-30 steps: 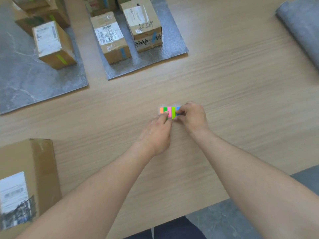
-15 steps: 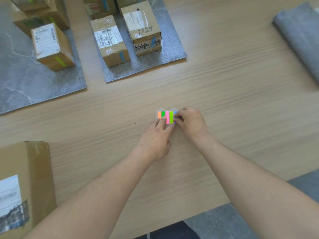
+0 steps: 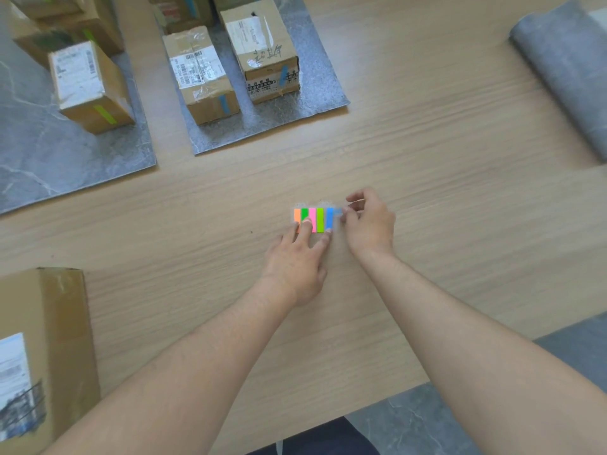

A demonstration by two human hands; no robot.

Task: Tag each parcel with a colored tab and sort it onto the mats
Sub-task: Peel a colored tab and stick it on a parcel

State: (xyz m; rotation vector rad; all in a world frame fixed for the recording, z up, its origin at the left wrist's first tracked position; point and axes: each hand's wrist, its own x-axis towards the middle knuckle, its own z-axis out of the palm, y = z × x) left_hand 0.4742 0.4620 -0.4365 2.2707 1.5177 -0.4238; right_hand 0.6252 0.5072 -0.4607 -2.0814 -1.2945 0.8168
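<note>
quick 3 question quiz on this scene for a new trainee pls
1. True or false: the left hand presses its fingers down on the tab pad.
2. What colour is the tab that the right hand pinches? A pink, B blue, C orange.
3. Fill in: the nearest parcel on the left mat carries a ___ tab.
Key: 1 true; 2 B; 3 green.

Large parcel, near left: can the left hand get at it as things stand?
Probably yes. Bare table lies between the large parcel and the left hand, which only presses the tab pad; the right hand pinches the blue tab.
</note>
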